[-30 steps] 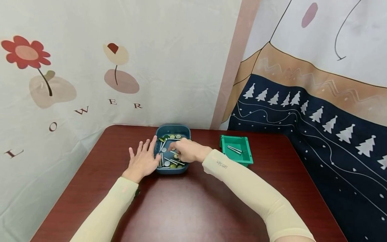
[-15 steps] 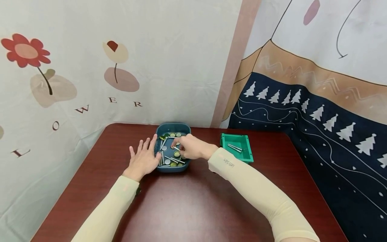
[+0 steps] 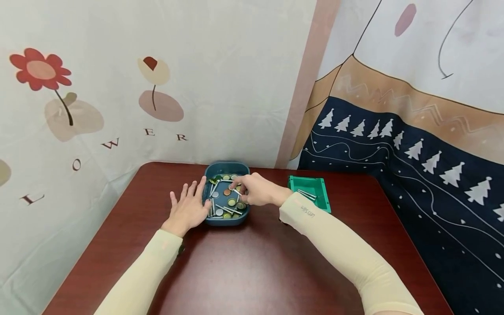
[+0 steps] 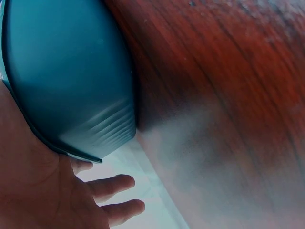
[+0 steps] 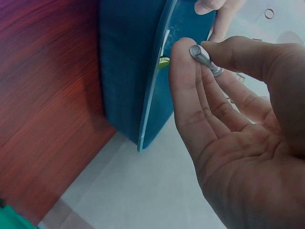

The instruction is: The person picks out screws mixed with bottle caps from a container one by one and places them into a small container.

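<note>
The blue bin [image 3: 226, 222] at the back of the table holds several silver bolts [image 3: 227, 209] and several round bottle caps [image 3: 232, 202]. My left hand [image 3: 188, 211] rests against its left rim with the fingers spread and straight; in the left wrist view that hand [image 4: 43, 186] lies along the bin's outer wall. Over the bin's right side, my right hand [image 3: 260, 190] pinches one silver bolt [image 5: 202, 55] between thumb and fingertips, as the right wrist view shows. The held bolt is tilted.
To the right stands a green bin [image 3: 326, 199] with a few bolts [image 3: 307, 195] in it, partly behind my right forearm. The brown table [image 3: 236, 271] meets a printed cloth [image 3: 236, 109] at its back edge.
My right hand has lifted a bolt from among the pieces and shifted right, toward the blue bin's right rim. The left hand keeps its place on the rim.
</note>
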